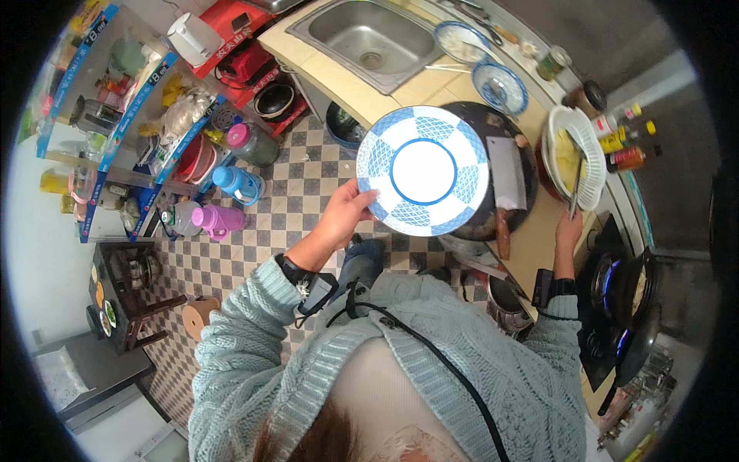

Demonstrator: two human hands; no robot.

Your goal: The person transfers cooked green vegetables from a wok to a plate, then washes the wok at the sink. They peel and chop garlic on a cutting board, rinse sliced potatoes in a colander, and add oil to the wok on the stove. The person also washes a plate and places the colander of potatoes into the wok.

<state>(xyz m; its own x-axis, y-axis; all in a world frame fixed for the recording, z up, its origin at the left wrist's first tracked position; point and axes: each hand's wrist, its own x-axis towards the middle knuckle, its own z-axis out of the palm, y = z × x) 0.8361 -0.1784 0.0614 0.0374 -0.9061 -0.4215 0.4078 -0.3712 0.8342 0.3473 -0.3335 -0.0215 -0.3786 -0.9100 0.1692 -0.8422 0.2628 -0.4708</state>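
Observation:
My left hand [343,213] grips the lower left rim of a blue-and-white patterned plate [424,171], thumb on top. The plate is held up in front of me and nothing lies on it. My right hand [568,230] is closed around the handle of a long metal utensil [577,182]. Its far end reaches into a white ribbed plastic basket [594,167] with yellow food [566,156]; the utensil's tip is hard to make out. Between the hands, a cleaver [508,173] with a wooden handle rests on a dark round chopping board [522,138], partly covered by the plate.
A steel sink [369,34] and two blue-rimmed bowls [462,40] [499,86] are at the far side. Sauce bottles [626,133] line the wall. At right, a gas stove [594,341] burns under a dark pan [626,283]. Shelves [133,121] and flasks [222,219] stand left.

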